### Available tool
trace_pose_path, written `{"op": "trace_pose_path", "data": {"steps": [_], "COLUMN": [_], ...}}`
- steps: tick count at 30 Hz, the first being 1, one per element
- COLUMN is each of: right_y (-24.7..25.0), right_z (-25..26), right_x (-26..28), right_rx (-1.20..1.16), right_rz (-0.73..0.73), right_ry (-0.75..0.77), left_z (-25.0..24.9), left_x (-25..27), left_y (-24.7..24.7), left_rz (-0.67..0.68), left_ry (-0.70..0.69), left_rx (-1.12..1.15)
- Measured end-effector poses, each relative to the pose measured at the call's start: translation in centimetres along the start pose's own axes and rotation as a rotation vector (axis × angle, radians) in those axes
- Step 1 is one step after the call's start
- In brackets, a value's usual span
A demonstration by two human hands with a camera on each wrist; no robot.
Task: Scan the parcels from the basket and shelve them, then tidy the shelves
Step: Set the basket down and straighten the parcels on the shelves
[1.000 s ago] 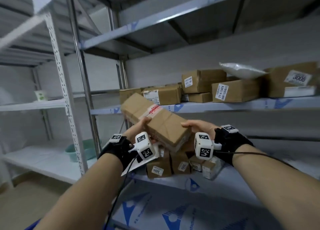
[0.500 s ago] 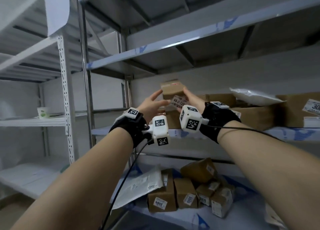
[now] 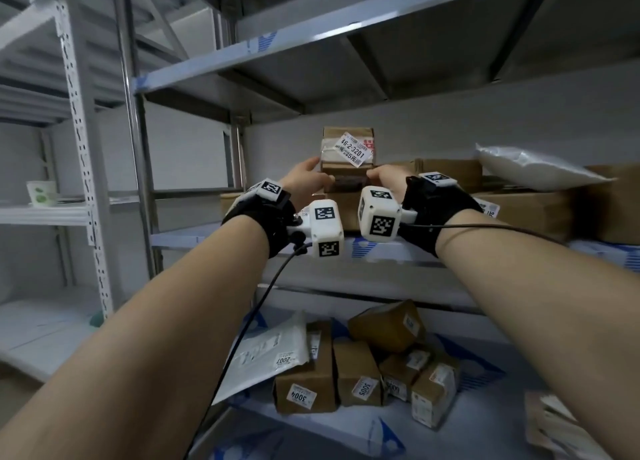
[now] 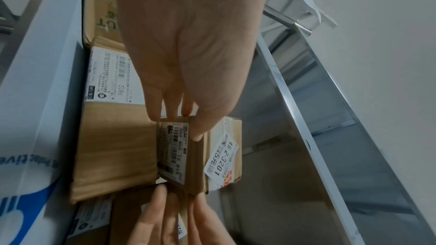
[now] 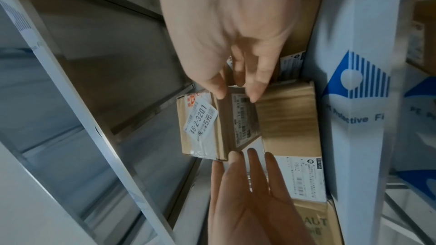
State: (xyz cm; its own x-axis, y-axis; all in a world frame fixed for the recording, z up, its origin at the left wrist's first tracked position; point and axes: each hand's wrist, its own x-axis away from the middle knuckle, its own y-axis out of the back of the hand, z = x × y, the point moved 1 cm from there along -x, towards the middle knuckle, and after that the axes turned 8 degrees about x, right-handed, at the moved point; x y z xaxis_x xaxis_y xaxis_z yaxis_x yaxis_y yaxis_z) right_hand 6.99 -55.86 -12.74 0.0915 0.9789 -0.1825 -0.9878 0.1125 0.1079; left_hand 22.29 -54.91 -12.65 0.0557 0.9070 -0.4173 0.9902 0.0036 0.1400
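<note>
both arms raised toward the middle shelf [image 3: 214, 234]. small cardboard parcel [image 3: 348, 148] standing on top of a larger flat box [image 4: 113, 156] on that shelf, white sticker reading 46-2-3201 [image 3: 352, 149] facing outward. left hand [image 3: 304, 181] at the parcel's left lower edge, right hand [image 3: 386, 179] at its right lower edge, one on either side. left fingers [image 5: 250, 157] straight, tips touching the parcel's near edge, not wrapped round it. right fingers [image 5: 256, 88] only lightly bent, tips resting on the parcel's labelled face; thumb beside them at the parcel's corner. cannot tell for certain whether either hand bears weight or merely steadies; no closed grasp visible. black wrist straps and white marker cubes [image 3: 327, 227] on both wrists, a dark cable [image 3: 249, 324] hanging from the left one.

further right on the same shelf: more brown boxes [image 3: 526, 210] and a white padded bag [image 3: 533, 167] lying across them. shelf below [image 3: 311, 421]: a cluster of small cartons, stickers reading 3004 [image 3: 302, 396] and 3005 [image 3: 362, 388], one carton [image 3: 386, 324] tilted on top of the others, a grey mailer bag marked 2007 [image 3: 266, 352] leaning at the left. on the neighbouring rack to the left, a paper cup [image 3: 41, 193] on a white shelf. upper shelf [image 3: 311, 40] overhead, seen from beneath.
</note>
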Motion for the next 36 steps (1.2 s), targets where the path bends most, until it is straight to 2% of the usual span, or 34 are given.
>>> {"op": "trace_pose_path", "data": {"steps": [3, 6, 10, 12, 15, 17, 19, 24, 28, 30, 33, 36], "right_y": [0.4, 0.8, 1.9, 2.6, 3.5, 4.2, 5.2, 8.5, 11.1, 11.8, 11.2, 9.3], "right_z": [-0.1, -0.2, -1.4, -2.8, -5.6, -8.2, -11.2, -20.1, -27.3, -30.3, -33.6, -33.9], "right_x": [-0.3, -0.4, 0.8, 1.9, 4.5, 6.2, 7.1, 6.6, 5.0, 4.5, 3.5, 2.8], "right_rx": [0.001, -0.013, -0.112, -0.157, -0.142, -0.083, -0.070, -0.052, -0.035, 0.039, 0.134, 0.133], "right_rz": [0.022, 0.026, -0.046, -0.049, 0.128, 0.284, 0.341, 0.176, 0.009, -0.050, -0.077, -0.027], "right_ry": [-0.014, -0.004, -0.004, -0.004, -0.023, -0.082, -0.147, -0.310, -0.458, -0.501, -0.535, -0.559], "left_z": [0.5, 0.5, 1.4, 2.5, 4.8, 6.8, 9.0, 15.4, 22.8, 25.8, 28.7, 29.6], "left_x": [-0.9, -0.9, 0.6, 2.3, 5.1, 6.5, 7.6, 8.7, 8.7, 8.9, 9.4, 9.4], "left_y": [-0.1, -0.4, -0.8, -1.5, -3.3, -4.6, -6.3, -10.8, -12.8, -13.0, -12.9, -12.4], "left_rz": [-0.079, -0.090, -0.199, -0.207, -0.051, 0.079, 0.191, 0.234, 0.165, 0.181, 0.160, 0.102], "left_ry": [-0.013, 0.001, 0.021, 0.073, 0.185, 0.279, 0.355, 0.459, 0.561, 0.618, 0.669, 0.665], "left_rx": [-0.040, -0.035, 0.100, 0.187, 0.264, 0.177, 0.081, 0.098, 0.063, 0.022, 0.039, 0.086]}}
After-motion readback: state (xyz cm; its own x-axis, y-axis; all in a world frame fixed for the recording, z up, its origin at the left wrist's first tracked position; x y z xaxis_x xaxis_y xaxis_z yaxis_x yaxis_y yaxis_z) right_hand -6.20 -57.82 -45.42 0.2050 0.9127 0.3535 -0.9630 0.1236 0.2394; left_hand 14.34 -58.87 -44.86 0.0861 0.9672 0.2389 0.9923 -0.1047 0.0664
